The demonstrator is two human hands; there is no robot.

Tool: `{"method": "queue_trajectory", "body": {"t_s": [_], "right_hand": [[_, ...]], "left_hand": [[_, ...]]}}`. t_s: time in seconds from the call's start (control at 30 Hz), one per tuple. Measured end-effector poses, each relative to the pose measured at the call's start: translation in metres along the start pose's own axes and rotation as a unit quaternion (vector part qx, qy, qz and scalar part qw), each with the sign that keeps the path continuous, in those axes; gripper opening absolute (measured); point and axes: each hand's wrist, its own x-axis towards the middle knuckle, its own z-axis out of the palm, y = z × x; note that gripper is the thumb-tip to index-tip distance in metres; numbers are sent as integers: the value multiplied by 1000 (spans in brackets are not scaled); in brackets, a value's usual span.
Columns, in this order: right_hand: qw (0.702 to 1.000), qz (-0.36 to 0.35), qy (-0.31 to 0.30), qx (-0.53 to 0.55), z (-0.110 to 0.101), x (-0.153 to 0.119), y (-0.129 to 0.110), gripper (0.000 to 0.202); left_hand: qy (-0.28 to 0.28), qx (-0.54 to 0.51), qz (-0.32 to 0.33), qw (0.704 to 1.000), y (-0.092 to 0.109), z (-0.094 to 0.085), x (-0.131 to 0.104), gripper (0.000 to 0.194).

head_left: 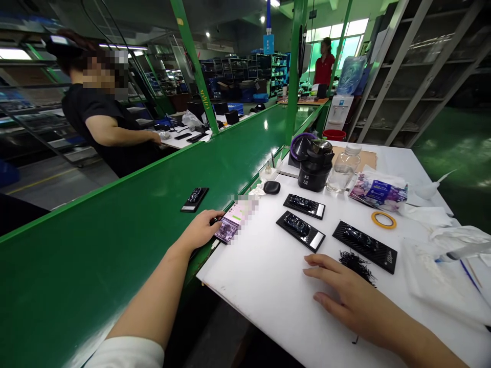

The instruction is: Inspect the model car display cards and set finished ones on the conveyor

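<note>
fingers stand apart and empty on the right hand [347, 294]; whether the left hand [200, 229] grips the phone [227, 230], at its ten o'clock, i cannot tell. likely light, stiff, slick and breakable, best taken by its long edges.

Glare streaks the glossy green conveyor belt [161, 179] under small white ceiling lights [274, 3]; the background is dim, the wide view bends toward its edges.
</note>
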Motion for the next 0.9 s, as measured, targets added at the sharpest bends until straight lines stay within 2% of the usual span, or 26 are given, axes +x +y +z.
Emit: {"method": "queue_trajectory", "body": {"t_s": [0.53, 0.77, 0.9], "right_hand": [[1000, -5, -2, 3, 0, 0, 3, 40], [1000, -2, -3, 2, -1, 0, 0, 40], [1000, -1, 2, 9, -1, 0, -1, 41]], "left_hand": [[3, 7, 12, 1000, -4, 1, 0, 56], [8, 12, -1, 1000, 4, 1, -2, 62], [7, -3, -15, 1000, 1, 0, -1, 62]]}}
